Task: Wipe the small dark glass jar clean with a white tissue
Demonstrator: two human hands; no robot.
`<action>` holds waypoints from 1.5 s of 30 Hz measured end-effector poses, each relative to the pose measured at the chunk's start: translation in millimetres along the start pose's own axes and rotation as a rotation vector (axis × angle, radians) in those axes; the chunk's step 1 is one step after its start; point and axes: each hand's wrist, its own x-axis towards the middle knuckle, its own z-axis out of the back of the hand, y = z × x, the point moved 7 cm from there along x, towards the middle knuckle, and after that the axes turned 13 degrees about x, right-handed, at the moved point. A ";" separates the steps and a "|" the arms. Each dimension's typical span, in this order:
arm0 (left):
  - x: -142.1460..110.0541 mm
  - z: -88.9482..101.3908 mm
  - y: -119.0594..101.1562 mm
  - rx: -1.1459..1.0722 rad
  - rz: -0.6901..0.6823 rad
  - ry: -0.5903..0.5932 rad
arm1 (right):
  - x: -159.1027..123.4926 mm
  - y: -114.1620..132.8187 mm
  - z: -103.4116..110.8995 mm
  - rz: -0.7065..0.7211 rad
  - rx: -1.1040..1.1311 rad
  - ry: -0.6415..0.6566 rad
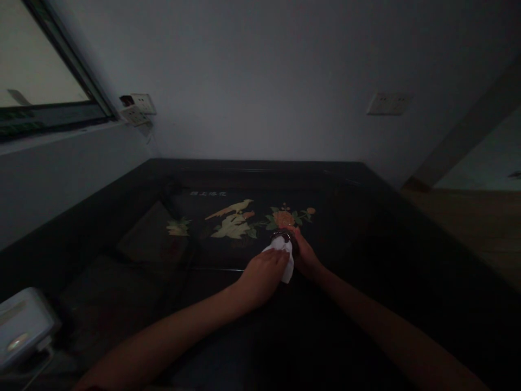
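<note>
The room is dim. My left hand [262, 274] is closed on a white cloth or tissue [284, 255] and presses it against a small dark shiny object [282, 235]. My right hand [305, 255] grips that object from the right side, fingers wrapped round it. I cannot make out what the object is. Both hands hover over a black lacquered table [366, 228] with a painted bird [232, 214] and flowers [285, 218] on its top.
A white device [22, 326] sits at the lower left edge. Wall sockets [138, 108] hang at the left corner and another plate [388, 103] on the back wall. A window [36, 70] lies to the left, wooden floor [480, 228] to the right.
</note>
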 end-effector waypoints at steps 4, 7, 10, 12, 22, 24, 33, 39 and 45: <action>1.3 -2.7 7.0 -0.415 0.166 0.087 | -3.1 3.3 -4.7 0.010 -0.031 0.024; 5.9 0.1 11.8 -0.822 0.247 0.057 | -2.8 4.0 -5.2 0.000 -0.018 0.013; 9.7 3.9 14.6 -1.012 0.260 0.016 | -1.4 3.6 -3.3 -0.004 0.007 -0.008; 9.8 4.9 14.7 -0.940 0.240 0.033 | -0.8 3.1 -2.0 -0.005 0.014 -0.016; 2.7 4.3 1.3 0.111 -0.056 -0.036 | 1.8 -0.4 0.7 0.007 0.021 0.001; 1.8 1.3 1.6 0.193 -0.062 -0.067 | 2.9 -1.0 1.8 -0.001 0.044 -0.010; 1.8 -6.2 1.0 0.284 -0.080 -0.089 | 1.7 -1.0 1.0 -0.030 0.038 -0.018; 6.3 3.4 -4.5 0.112 -0.085 0.054 | 0.5 -1.7 -1.0 -0.023 -0.012 0.009; 3.1 5.7 1.7 -0.105 0.012 0.122 | -0.5 -1.3 -2.5 -0.025 -0.027 0.019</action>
